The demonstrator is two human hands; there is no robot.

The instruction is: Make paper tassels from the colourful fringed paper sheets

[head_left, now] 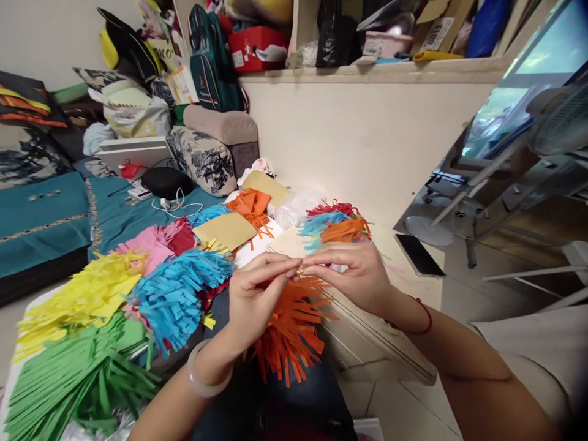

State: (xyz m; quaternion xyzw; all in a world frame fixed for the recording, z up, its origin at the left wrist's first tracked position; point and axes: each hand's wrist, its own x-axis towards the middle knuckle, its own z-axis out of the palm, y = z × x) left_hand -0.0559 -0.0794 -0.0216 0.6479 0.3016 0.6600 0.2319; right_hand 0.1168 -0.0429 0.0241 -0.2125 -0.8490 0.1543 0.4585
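My left hand and my right hand meet fingertip to fingertip above my lap, both closed in a pinch. Between them is the small gathered top of an orange fringed paper tassel, whose cut strips spread out below over my dark trousers. The fingers mostly cover the pinched part. Left of my hands lie piles of fringed paper in blue, yellow, green and pink. Just beyond my right hand is a bunch of finished-looking tassels in red, light blue and orange.
A black phone lies at the right edge of the pale table. Tan cards and more orange fringe lie farther back. A teal sofa stands left, a fan right, a loaded shelf behind.
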